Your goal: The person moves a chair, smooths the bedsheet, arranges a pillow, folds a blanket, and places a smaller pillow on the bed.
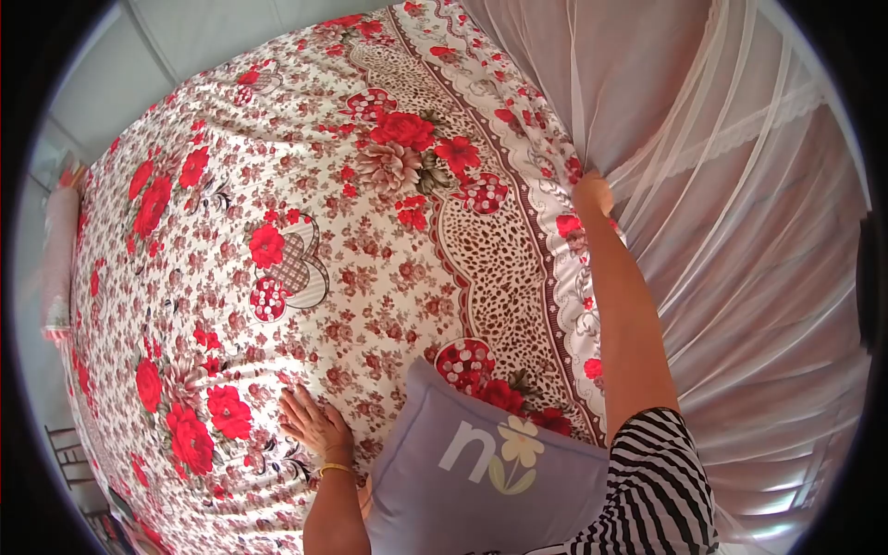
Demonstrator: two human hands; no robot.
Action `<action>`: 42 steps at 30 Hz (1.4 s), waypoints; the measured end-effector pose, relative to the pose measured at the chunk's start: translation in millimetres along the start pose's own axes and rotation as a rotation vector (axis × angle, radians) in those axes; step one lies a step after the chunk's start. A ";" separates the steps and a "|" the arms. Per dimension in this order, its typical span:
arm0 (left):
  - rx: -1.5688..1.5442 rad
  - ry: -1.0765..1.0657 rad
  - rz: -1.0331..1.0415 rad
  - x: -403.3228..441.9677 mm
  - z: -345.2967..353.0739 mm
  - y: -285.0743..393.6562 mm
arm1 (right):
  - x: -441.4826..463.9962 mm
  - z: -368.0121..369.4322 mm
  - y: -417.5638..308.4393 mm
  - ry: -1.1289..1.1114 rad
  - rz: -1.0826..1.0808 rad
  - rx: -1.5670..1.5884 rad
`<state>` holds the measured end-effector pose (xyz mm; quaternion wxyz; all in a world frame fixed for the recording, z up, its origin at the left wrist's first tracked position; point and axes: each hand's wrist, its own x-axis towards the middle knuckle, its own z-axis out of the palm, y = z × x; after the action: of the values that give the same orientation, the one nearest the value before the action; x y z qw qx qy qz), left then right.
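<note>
A floral sheet [370, 277] with red roses, hearts and a leopard-print band covers the bed. My left hand [317, 424], with a yellow bangle at the wrist, lies flat on it, fingers spread and holding nothing. At the right edge of the bed, my right hand [594, 195] is closed at the sheet's border, beside the sheer net curtain; its fingertips are hidden, and what it grips cannot be made out. Between my arms sits a grey-purple pillow [425, 472] with a letter n and a yellow flower.
Pale net curtain [758, 277] hangs in folds along the right side. A rolled pinkish bundle [60, 259] stands at the far left edge of the bed. Beyond the bed is a light tiled floor [213, 37]. A dark rack [69, 456] shows at lower left.
</note>
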<state>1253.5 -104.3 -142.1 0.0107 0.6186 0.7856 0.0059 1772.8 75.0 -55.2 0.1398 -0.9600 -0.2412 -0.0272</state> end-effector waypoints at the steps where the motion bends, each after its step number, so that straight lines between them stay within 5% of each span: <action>1: -0.002 -0.011 -0.004 0.7 -0.4 -0.5 | 5.4 10.5 1.5 0.001 -0.003 0.004; 6: 0.000 -0.006 0.008 0.8 0.5 -1.6 | 23.6 19.8 -0.6 -0.128 -0.311 -0.381; 10: -0.012 0.022 0.030 0.5 4.1 -4.3 | 22.1 15.5 2.0 -0.078 -0.392 -0.349; 12: -0.017 0.022 0.030 0.8 1.5 -3.3 | 17.8 12.0 3.3 0.092 -0.200 -0.037; 16: -0.032 0.028 0.039 0.4 -0.2 -2.3 | 8.9 -17.1 1.6 0.133 -0.191 -0.061; 18: -0.032 0.031 0.035 0.5 1.8 -2.7 | 8.2 -25.2 1.2 0.311 0.028 0.282; 23: -0.019 0.019 0.017 1.2 0.2 -1.5 | 36.6 3.6 35.9 0.489 0.037 0.609; 26: -0.021 0.026 0.037 0.6 2.3 -3.7 | 1.0 0.2 27.7 0.169 -0.071 0.341; 27: -0.027 0.027 0.039 0.7 2.1 -3.3 | -9.9 0.9 30.6 0.167 -0.071 0.340; 29: -0.027 0.025 0.039 1.0 1.0 -4.9 | -30.3 3.2 36.6 0.430 -0.547 0.211; 32: -0.020 0.024 0.046 0.8 1.9 -5.1 | -69.8 -5.3 49.7 0.134 -0.761 0.160; 35: 0.000 0.007 0.035 0.0 -1.1 -2.5 | -84.9 12.3 70.2 0.187 -0.862 -0.100; 37: 0.012 -0.005 0.028 0.7 -0.1 -2.1 | -69.3 17.4 75.6 0.151 -0.751 -0.147; 40: 0.017 -0.011 0.016 0.7 1.1 -3.3 | -57.5 12.2 75.0 0.408 -0.527 -0.248; 42: 0.006 -0.003 0.014 0.6 3.0 -4.3 | -49.4 7.8 69.0 0.339 -0.450 -0.255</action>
<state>1249.3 -104.7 -145.3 0.0099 0.6240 0.7814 0.0027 1761.5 -3.6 -86.2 0.0471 -0.8741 -0.4155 -0.2471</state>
